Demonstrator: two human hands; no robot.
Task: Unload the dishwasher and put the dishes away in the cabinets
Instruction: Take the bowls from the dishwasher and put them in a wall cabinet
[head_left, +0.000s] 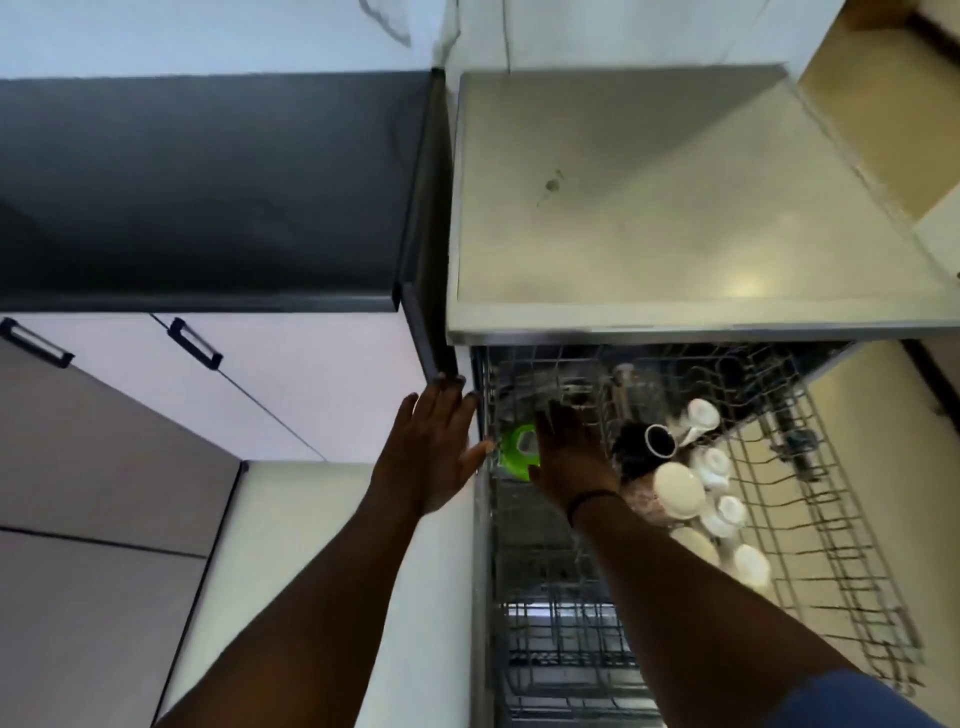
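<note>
You were at the picking stage: the grey wire upper rack (810, 499) of the dishwasher stood pulled out and loaded. Your right hand (569, 457) reached into the rack's left rear part, fingers straight and grasping nothing, just beside a bright green plastic piece (514, 447) at the rack's left edge. Whether it touched that piece I could not tell. Your left hand (434, 447) lay released and flat, just outside the rack's left edge. A row of white ceramic cups (711, 493) and one dark cup with a white rim (657, 441) sat in the rack's middle, right of your right hand. The next move likely called for closing the fingers round one item and lifting it clear of the wires.
</note>
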